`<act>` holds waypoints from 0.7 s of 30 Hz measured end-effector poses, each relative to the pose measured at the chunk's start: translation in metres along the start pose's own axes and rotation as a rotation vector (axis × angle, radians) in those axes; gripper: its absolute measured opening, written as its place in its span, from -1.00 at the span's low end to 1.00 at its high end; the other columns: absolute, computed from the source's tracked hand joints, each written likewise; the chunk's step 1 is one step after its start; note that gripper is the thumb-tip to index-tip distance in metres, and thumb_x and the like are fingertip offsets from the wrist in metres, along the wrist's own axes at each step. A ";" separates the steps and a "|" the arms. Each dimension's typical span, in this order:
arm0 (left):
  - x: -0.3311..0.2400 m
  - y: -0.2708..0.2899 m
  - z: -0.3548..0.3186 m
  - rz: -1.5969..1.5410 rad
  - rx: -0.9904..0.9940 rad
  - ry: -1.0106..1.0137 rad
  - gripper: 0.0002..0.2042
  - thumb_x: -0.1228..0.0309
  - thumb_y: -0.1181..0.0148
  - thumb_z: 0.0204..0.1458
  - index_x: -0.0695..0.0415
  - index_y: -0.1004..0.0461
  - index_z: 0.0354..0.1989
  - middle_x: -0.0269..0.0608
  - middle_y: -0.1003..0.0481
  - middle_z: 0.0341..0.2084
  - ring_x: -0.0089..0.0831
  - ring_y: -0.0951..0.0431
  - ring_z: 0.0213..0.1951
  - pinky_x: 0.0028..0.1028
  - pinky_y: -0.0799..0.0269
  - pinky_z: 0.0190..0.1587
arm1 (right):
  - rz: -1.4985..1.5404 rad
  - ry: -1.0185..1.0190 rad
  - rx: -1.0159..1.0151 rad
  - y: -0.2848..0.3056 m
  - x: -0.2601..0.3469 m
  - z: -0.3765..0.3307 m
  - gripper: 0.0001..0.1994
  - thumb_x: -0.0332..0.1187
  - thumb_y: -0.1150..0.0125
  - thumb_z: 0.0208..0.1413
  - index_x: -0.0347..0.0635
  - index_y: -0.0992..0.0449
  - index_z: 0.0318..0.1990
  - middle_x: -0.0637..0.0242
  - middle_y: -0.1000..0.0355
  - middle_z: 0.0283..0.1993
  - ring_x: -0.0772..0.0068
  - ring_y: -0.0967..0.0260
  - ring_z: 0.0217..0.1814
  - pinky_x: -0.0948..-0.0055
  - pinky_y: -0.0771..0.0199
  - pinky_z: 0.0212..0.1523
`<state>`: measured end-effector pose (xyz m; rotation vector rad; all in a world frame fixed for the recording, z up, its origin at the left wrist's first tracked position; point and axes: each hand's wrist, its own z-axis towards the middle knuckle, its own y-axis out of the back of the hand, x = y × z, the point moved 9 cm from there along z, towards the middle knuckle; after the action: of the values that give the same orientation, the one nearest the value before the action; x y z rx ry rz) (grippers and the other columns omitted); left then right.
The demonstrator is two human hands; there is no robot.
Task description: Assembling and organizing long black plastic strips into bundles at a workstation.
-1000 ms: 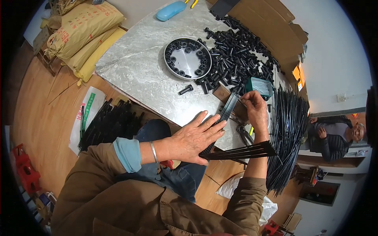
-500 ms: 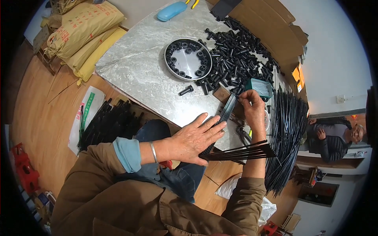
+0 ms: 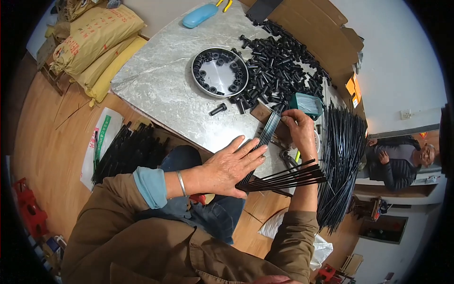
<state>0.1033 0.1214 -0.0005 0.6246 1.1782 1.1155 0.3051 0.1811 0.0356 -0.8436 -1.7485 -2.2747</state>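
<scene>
A bundle of thin black rods [image 3: 270,128] slants from the table edge toward my lap. My left hand [image 3: 229,166] lies over its lower part with fingers stretched and spread. By its thumb, more black rods [image 3: 293,178] fan out to the right, crossing over my right forearm. My right hand [image 3: 301,128] is closed in a pinch at the bundle's upper end; its fingertips partly hide what is gripped. Just left of that end sits a small brown block [image 3: 260,111]. A green box [image 3: 307,103] of thin pale pieces stands beyond my right hand.
A round metal tray [image 3: 195,78] holds small black rings. Behind it spreads a heap of black bolt-shaped parts [image 3: 283,61] against a cardboard sheet [image 3: 312,28]. Long black rods [image 3: 343,161] are piled at right. Pliers [image 3: 289,161] lie near my right wrist. A person [image 3: 395,158] is at far right.
The view has shifted slightly, moving the table things a little left in the picture. The fanned rods by my left thumb have spread wider. Both hands keep nearly the same place on the bundle.
</scene>
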 end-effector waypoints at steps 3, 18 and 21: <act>-0.001 0.003 -0.001 -0.010 0.000 0.004 -0.07 -0.22 -0.19 -0.20 0.26 -0.16 0.25 0.01 0.05 0.33 -0.06 0.15 0.38 -0.06 0.29 0.36 | 0.146 -0.080 -0.121 0.017 -0.022 0.013 -0.85 -0.41 -0.18 0.05 -0.25 -0.57 -0.26 0.18 -0.51 -0.42 0.42 -0.42 -0.41 0.53 -0.38 -0.29; -0.008 -0.002 -0.007 -0.044 0.022 0.003 -0.06 -0.21 -0.21 -0.21 0.24 -0.14 0.25 0.00 0.03 0.33 -0.06 0.14 0.38 -0.08 0.33 0.37 | -0.563 0.111 -0.129 0.031 -0.051 0.061 -0.88 -0.36 -0.17 -0.08 -0.13 -0.54 -0.37 0.21 -0.50 -0.29 0.12 -0.45 -0.24 0.23 -0.40 -0.23; -0.009 -0.002 -0.006 -0.038 0.024 0.006 -0.06 -0.21 -0.20 -0.21 0.24 -0.13 0.26 0.00 0.03 0.33 -0.06 0.14 0.38 -0.08 0.33 0.37 | -0.562 0.095 -0.140 0.036 -0.056 0.058 -0.90 -0.36 -0.17 -0.06 -0.13 -0.53 -0.38 0.21 -0.48 -0.29 0.10 -0.44 -0.24 0.19 -0.40 -0.23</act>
<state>0.0982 0.1115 -0.0010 0.6153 1.2055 1.0737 0.3867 0.2121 0.0463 -0.2656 -1.9908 -2.7466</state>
